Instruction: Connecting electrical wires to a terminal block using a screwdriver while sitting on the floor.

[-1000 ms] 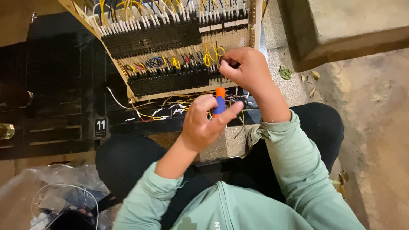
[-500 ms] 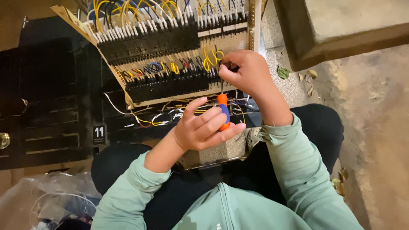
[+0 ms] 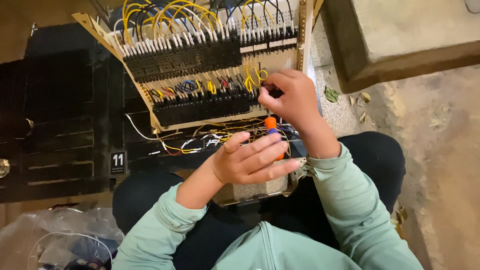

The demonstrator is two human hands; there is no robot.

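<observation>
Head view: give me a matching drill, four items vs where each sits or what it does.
Items:
1. left hand
2. right hand
3. clear plastic bag
4. dry leaf

Places or states:
A. lies on the speckled ledge right of the board
B. pinches at the lower terminal row of the wiring board
C. wraps the orange-handled screwdriver
D. sits at the lower left corner

Pairs: 1-C, 2-B, 3-D, 4-A
</observation>
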